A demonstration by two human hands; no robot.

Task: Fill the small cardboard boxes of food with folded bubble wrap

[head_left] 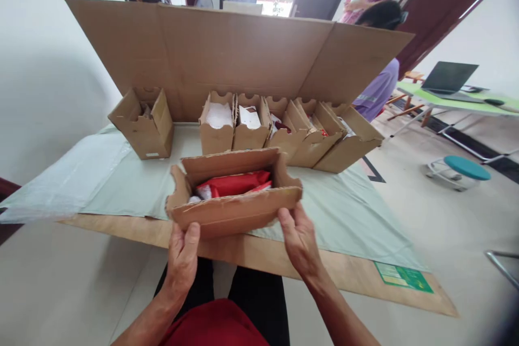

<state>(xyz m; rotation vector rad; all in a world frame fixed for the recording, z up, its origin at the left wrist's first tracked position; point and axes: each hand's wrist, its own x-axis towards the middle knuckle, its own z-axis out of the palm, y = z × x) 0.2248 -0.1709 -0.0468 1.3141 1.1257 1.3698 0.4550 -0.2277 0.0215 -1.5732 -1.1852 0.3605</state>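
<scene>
Between my hands is an open-topped cardboard box (239, 215), turned lengthwise across the near side of the table. Red packets (239, 184) and some clear or whitish wrapping lie inside it. My left hand (183, 254) grips its lower left end, thumb on the near wall and fingers hidden beneath. At the right end, my right hand (299, 240) holds the near corner, thumb on the front and the other fingers around the side. Whether the box's bottom touches the cloth is hidden from me.
Behind it stand several filled cardboard boxes (217, 138) in a row, and another box (141, 130) farther left. A tall cardboard panel (243, 59) closes off the back. Plastic sheeting (68, 173) hangs over the left edge. People sit and stand beyond; a teal stool (466, 167) is at right.
</scene>
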